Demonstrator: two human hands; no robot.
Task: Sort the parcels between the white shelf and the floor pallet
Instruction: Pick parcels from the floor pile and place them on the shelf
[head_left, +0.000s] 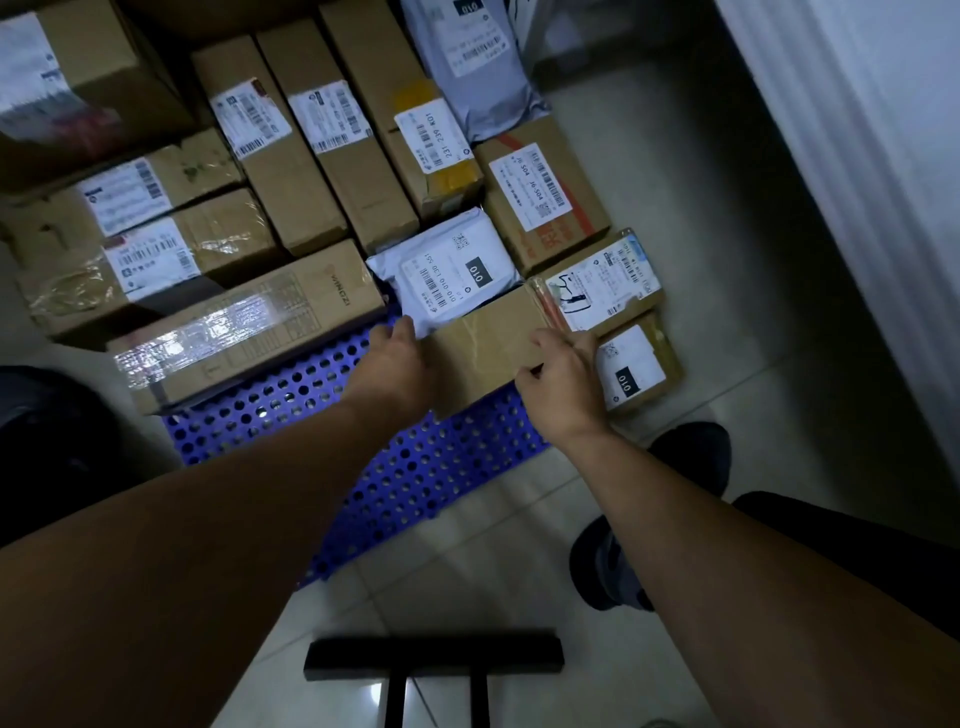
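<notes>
A blue perforated floor pallet carries several cardboard parcels and grey mailer bags. At its near right edge lies a plain brown box. My left hand grips the box's left end and my right hand grips its right end, fingers curled over the edges. Behind the box lies a grey mailer bag with a "010" label. To its right sit two small labelled boxes, one behind the other. The white shelf is out of view.
A long taped box lies left of my hands. Rows of long boxes fill the back of the pallet. A white wall or panel runs along the right. My shoes stand on the tiled floor; a black bar sits at bottom centre.
</notes>
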